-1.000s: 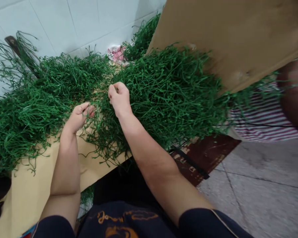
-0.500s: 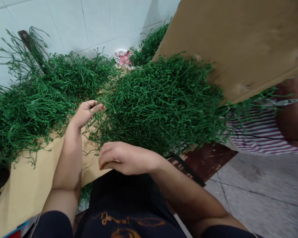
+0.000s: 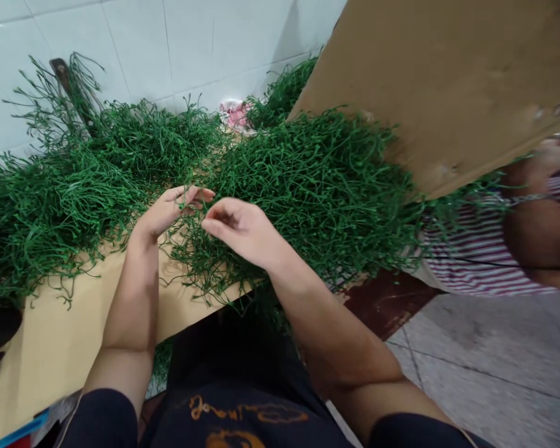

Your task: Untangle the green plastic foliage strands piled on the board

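Heaps of thin green plant stems with small knobby tips lie on a tan board (image 3: 74, 323); they look like plastic. My left hand (image 3: 163, 210) is at the gap between the left heap (image 3: 74, 193) and the larger middle heap (image 3: 317, 180), its fingers bent around a thin green stem (image 3: 183, 204). Just to its right, my right hand (image 3: 245, 233) hovers over the near edge of the middle heap, its fingers curled towards the thumb. Whatever is between those fingertips is too small to make out. Loose stems (image 3: 205, 261) straggle below both hands.
A big cardboard sheet (image 3: 448, 81) leans over the heap at right. Beyond it sits another person in striped clothing (image 3: 471, 249). A pink-and-white item (image 3: 237, 116) rests by the tiled wall (image 3: 135, 43). Dark objects (image 3: 0, 326) lie at the left edge.
My right hand has moved up and forward from the board's near edge to beside my left hand. My left hand has shifted slightly right. Stems now show where my right hand was.
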### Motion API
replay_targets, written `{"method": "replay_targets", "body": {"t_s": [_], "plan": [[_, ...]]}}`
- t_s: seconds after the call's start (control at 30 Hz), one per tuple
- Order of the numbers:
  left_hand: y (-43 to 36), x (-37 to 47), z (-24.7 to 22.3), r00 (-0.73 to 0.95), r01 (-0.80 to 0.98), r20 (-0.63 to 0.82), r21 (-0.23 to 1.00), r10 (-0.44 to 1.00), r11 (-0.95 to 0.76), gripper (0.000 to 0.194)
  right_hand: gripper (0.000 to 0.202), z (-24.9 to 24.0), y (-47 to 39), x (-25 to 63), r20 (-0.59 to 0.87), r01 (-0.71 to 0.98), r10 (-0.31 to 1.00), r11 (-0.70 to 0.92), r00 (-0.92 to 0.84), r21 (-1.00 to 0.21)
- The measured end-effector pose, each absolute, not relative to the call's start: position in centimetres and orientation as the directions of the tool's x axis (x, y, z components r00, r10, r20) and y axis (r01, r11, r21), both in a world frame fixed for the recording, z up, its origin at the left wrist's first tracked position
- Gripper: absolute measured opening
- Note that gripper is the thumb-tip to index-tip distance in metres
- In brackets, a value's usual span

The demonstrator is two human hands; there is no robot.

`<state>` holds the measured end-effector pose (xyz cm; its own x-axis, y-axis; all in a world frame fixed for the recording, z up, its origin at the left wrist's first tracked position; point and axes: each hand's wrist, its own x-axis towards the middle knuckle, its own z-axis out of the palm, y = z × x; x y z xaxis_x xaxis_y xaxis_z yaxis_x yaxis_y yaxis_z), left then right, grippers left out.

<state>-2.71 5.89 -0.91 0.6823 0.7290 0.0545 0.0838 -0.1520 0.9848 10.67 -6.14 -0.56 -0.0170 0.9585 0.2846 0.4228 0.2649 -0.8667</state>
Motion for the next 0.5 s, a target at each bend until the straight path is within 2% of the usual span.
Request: {"method": "replay_targets", "body": {"t_s": [0.07,0.17,0.27,0.37,0.43,0.5], "plan": [[5.8,-2.6,-1.0,0.675,0.012,0.050,0.997,0.737,-0.079,0.051,0.032,-1.5,-4.2,11.0,0.332,0.464,0.923,0.212,0.195,-0.860],[5.8,-2.6,-1.0,0.697,-0.051,0.043,0.999,0.716,-0.010,0.052,0.048,-2.6,-1.8,10.9,0.369,0.521,0.885,0.181,0.284,-0.834],[5.8,-2.6,-1.0,0.730,-0.071,0.028,0.997,0.683,0.035,0.050,0.038,-3.1,-0.5,10.4,0.435,0.632,0.845,0.157,0.312,-0.759],[5.8,-2.5,-1.2,0.736,-0.038,-0.027,0.996,0.676,0.082,0.045,0.034,-3.4,0.1,10.1,0.570,0.731,0.754,0.182,0.325,-0.657],[6.0,-2.3,-1.5,0.722,-0.004,-0.066,0.995,0.688,0.100,0.042,0.034,-3.6,0.2,10.1,0.635,0.767,0.713,0.217,0.298,-0.603],[6.1,-2.1,-1.8,0.712,0.026,-0.093,0.994,0.696,0.106,0.043,0.025,-3.9,0.3,10.3,0.646,0.791,0.728,0.247,0.230,-0.560]]}}
